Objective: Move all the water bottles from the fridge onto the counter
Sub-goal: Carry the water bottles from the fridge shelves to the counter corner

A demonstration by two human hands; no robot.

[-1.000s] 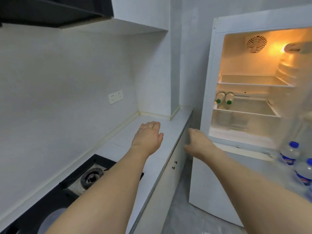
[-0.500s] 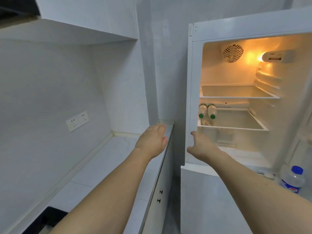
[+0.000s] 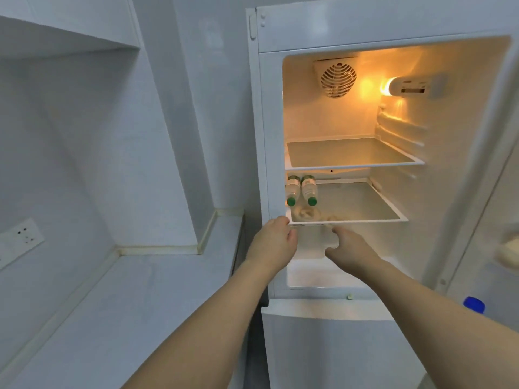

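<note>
The white fridge [image 3: 323,32] stands open with its lamp lit. Two water bottles with green caps, the left bottle [image 3: 292,190] and the right bottle [image 3: 309,190], lie side by side at the left end of the lower glass shelf [image 3: 365,209], caps toward me. My left hand [image 3: 271,244] is held out just below the shelf's front left corner, fingers loosely bent, holding nothing. My right hand [image 3: 349,249] reaches under the shelf's front edge, fingers loosely curled and empty. A blue bottle cap [image 3: 474,304] shows low in the door at the right.
The white counter [image 3: 134,304] runs along the left, ending beside the fridge. A wall socket [image 3: 21,235] sits on the tiled wall at the left. The upper glass shelf [image 3: 351,153] holds nothing. The open door's shelf [image 3: 508,252] is at the far right edge.
My view has swung right and closer to the fridge. Both hands have moved from over the counter edge forward to the front of the lower shelf.
</note>
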